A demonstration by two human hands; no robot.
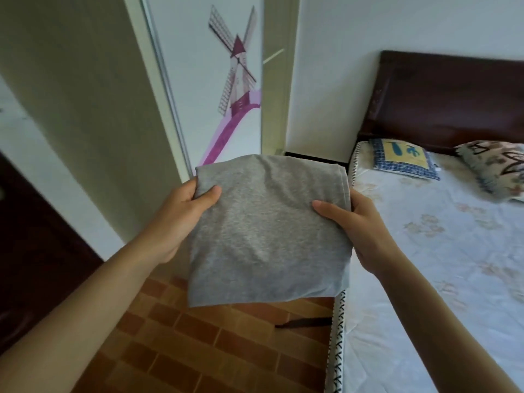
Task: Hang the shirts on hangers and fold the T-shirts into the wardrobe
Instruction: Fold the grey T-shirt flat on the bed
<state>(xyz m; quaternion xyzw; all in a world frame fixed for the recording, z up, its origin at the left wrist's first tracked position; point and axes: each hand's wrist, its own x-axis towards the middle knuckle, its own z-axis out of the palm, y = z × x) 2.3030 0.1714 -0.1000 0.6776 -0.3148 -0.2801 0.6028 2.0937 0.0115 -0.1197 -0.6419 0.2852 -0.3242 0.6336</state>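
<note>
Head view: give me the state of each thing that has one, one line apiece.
Grey T-shirt: folded flat, held in the air over the floor beside the bed.
Left hand: grips the T-shirt's left edge, thumb on top.
Right hand: grips its right edge, thumb on top.
Wardrobe sliding door: whether shut, cannot tell.

The folded T-shirt (269, 231) is held up over the floor (198, 350), the left hand (181, 219) at its left edge and the right hand (360, 228) at its right. The bed (453, 265) lies right of the T-shirt, two pillows (402, 158) at its headboard (453, 100). The wardrobe door (215, 80) stands behind the T-shirt.
</note>
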